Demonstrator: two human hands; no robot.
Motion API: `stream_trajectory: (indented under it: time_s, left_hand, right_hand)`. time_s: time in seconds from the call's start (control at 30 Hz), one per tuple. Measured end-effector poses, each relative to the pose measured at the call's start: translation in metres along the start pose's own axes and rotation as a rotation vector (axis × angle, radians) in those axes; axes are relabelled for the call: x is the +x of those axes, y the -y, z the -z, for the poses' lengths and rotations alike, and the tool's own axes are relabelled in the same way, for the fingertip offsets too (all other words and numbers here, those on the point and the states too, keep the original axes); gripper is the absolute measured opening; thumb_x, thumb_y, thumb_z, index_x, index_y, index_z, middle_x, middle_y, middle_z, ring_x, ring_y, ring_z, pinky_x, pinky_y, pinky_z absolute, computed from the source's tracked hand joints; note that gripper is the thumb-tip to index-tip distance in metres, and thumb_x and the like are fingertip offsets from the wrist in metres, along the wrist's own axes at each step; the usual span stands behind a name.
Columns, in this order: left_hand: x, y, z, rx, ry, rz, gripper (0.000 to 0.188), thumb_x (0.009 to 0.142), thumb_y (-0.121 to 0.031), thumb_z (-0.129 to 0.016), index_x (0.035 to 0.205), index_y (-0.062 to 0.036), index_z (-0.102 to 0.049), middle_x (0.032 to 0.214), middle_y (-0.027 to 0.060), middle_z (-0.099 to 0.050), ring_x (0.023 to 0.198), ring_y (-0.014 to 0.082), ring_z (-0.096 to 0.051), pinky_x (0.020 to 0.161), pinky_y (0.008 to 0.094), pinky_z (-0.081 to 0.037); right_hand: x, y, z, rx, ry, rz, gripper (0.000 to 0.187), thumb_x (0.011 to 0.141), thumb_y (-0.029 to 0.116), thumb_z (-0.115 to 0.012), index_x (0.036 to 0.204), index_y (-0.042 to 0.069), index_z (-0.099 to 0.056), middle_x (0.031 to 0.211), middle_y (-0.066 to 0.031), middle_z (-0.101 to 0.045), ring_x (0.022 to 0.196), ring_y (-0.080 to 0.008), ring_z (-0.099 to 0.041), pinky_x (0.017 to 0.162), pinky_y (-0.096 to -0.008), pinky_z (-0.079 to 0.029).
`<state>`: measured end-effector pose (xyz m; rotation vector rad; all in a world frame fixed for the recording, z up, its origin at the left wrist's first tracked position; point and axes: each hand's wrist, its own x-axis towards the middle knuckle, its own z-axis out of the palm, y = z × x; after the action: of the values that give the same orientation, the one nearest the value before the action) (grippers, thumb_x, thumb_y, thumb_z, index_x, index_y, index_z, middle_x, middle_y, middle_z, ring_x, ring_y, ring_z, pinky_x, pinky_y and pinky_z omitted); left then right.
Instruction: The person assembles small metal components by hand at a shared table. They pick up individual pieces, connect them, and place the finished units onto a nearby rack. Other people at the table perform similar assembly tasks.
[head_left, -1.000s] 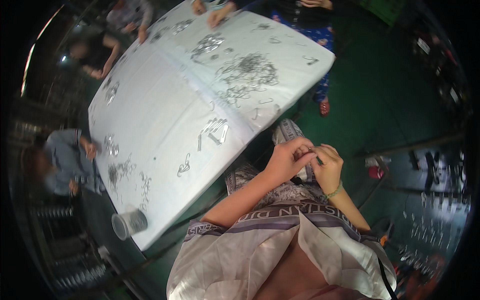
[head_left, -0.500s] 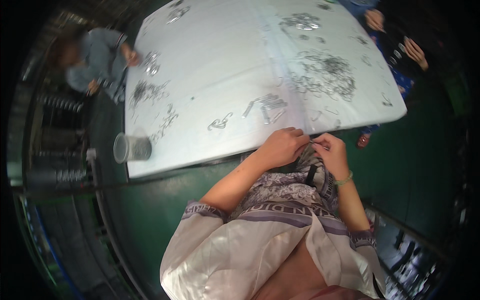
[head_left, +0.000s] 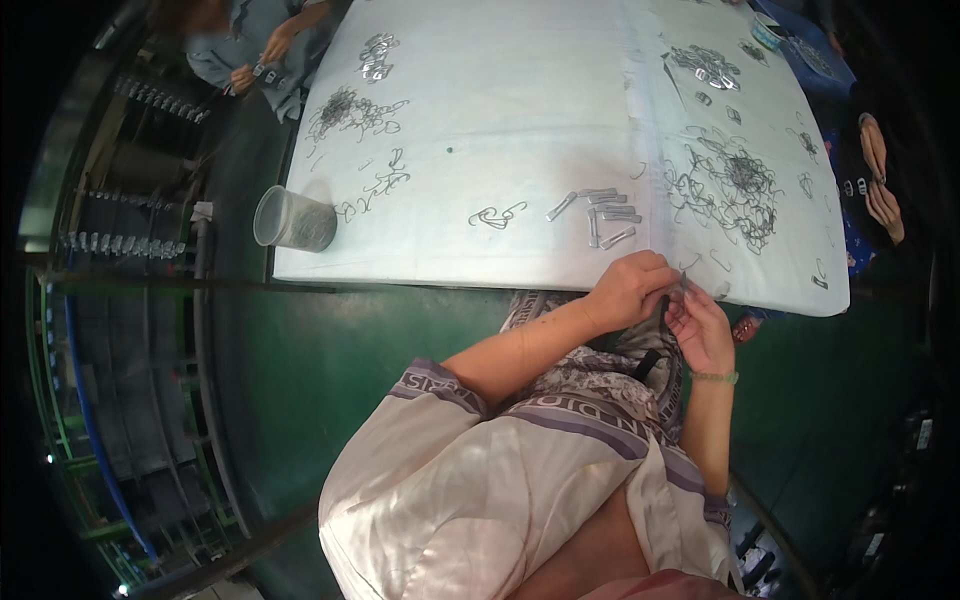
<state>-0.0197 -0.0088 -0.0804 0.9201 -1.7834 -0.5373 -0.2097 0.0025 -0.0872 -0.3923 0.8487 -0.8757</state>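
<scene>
Small metal piece point(head_left: 683, 280) is just by the near edge of the worktop point(head_left: 500, 90), pinched where both hands come together. Left hand point(head_left: 632, 290) reaches across, back upward, fingers curled; right hand point(head_left: 705, 328) rises from below, fingers bent toward it.

Wkshop, metal pts point(head_left: 742, 172) on tbl point(head_left: 500, 110), co-wkrs point(head_left: 230, 62)
</scene>
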Motion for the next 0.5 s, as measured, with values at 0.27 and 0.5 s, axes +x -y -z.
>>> stream_trajectory:
  time_s: [0.27,0.5]
  left_hand:
    - [0.02,0.027,0.009,0.386,0.057,0.053,0.017,0.067,-0.005,-0.063,0.084,-0.0065,-0.064,0.076,0.0101,-0.055,0.075,0.0312,-0.056,0.068,0.0411,-0.045]
    - [0.052,0.028,-0.044,0.486,0.298,-0.23,0.015,0.068,-0.012,-0.063,0.078,-0.0015,-0.066,0.076,0.01,-0.059,0.08,0.0275,-0.057,0.071,0.0348,-0.048]
  right_hand:
    - [-0.016,0.009,0.009,-0.143,-0.188,0.084,0.013,0.094,0.013,-0.055,0.103,0.003,-0.054,0.1,-0.0165,-0.067,0.082,-0.0215,-0.067,0.071,-0.0312,-0.053]
    - [-0.035,0.001,0.029,-0.329,-0.533,0.361,0.017,0.091,0.016,-0.064,0.101,0.003,-0.062,0.092,-0.011,-0.07,0.073,-0.0123,-0.065,0.058,-0.0226,-0.048]
